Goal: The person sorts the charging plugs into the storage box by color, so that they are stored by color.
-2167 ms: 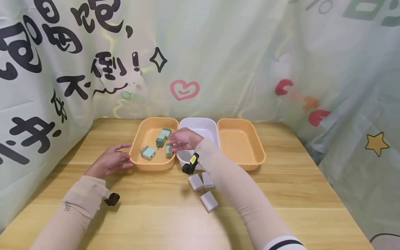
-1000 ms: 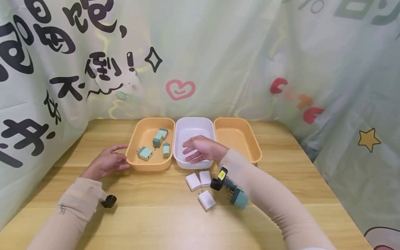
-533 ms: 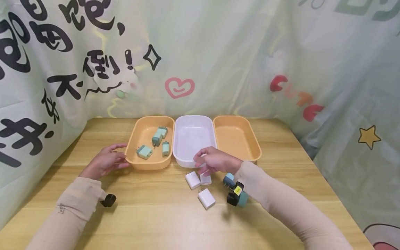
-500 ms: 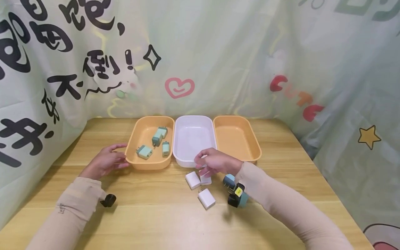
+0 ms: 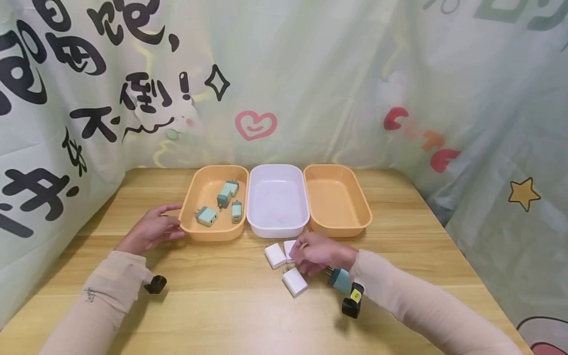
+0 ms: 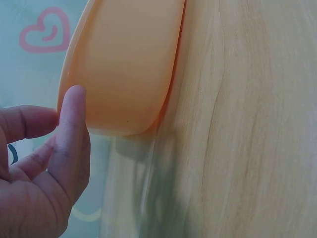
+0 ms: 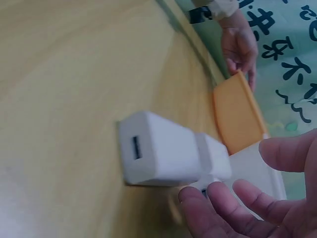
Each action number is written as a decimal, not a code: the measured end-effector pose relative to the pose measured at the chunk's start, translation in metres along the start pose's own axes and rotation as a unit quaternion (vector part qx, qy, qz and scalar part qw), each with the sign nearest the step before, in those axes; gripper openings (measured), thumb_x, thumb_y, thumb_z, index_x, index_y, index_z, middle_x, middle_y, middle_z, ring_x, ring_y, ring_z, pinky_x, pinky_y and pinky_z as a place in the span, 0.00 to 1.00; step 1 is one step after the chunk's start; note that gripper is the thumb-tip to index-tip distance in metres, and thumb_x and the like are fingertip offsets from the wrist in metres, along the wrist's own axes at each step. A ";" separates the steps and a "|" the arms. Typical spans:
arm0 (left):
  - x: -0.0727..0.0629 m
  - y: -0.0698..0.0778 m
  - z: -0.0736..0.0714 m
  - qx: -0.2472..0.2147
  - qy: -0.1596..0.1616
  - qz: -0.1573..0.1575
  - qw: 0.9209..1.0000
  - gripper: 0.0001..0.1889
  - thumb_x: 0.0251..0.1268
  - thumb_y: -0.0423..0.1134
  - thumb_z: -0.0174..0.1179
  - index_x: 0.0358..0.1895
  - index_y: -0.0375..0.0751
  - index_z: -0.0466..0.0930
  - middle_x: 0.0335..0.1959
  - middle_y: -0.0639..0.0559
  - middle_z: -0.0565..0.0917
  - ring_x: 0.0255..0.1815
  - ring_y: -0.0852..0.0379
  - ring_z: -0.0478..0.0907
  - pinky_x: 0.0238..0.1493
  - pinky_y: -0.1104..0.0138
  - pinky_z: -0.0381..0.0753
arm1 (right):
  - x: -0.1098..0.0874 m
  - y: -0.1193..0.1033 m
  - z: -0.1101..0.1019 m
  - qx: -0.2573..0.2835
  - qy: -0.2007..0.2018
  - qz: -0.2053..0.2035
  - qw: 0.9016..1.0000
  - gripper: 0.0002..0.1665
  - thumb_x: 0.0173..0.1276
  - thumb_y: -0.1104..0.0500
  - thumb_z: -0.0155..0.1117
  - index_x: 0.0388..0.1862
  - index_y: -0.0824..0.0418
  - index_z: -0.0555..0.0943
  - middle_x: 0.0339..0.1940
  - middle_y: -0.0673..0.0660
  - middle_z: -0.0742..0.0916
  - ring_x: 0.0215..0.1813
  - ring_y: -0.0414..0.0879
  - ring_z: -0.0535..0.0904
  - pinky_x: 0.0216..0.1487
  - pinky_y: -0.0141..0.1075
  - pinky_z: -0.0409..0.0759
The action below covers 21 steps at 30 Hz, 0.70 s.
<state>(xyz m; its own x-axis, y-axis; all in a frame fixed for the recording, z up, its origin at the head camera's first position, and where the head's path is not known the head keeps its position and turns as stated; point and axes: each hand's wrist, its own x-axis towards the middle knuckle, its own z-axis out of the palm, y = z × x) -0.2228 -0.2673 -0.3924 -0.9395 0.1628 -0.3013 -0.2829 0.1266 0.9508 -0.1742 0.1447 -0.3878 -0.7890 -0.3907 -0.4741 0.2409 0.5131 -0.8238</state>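
My left hand (image 5: 153, 228) touches the near-left end of the left orange tray (image 5: 215, 235) with nearly straight fingers. The left wrist view shows its fingertips at the rim and outer wall (image 6: 126, 69). My right hand (image 5: 320, 251) is low over the table at a cluster of white USB wall chargers. Its fingers overlap the back right charger (image 5: 289, 246); two others, the left charger (image 5: 274, 255) and the front charger (image 5: 295, 281), lie beside it. In the right wrist view the thumb and fingers stand apart, close to the white chargers (image 7: 173, 148), with none gripped between them.
Several green chargers (image 5: 206, 216) lie in the left orange tray. Beside it, in a row, stand a white tray (image 5: 277, 231) and another orange tray (image 5: 339, 230). A blue-green charger (image 5: 340, 281) lies under my right wrist. A printed curtain (image 5: 328, 98) hangs behind the table.
My right hand has moved from the left tray's edge, across the white tray, and down toward the right to the white chargers. My left hand has stayed at the left tray.
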 end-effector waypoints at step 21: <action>-0.001 -0.002 0.000 0.019 -0.003 0.007 1.000 0.32 0.71 0.25 0.46 0.75 0.29 0.45 0.59 0.25 0.68 0.43 0.55 0.81 0.48 0.63 0.85 | -0.005 0.014 0.013 -0.065 0.028 -0.061 0.996 0.23 0.46 0.76 0.74 0.39 0.68 0.73 0.24 0.56 0.79 0.23 0.45 0.76 0.22 0.38 0.84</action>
<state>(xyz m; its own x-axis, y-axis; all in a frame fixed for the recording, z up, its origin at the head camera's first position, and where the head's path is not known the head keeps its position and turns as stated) -0.2215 -0.2682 -0.3942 -0.9422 0.1711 -0.2879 -0.2616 0.1610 0.9517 -0.1598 0.1438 -0.4015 -0.8395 -0.4145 -0.3514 0.0691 0.5599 -0.8257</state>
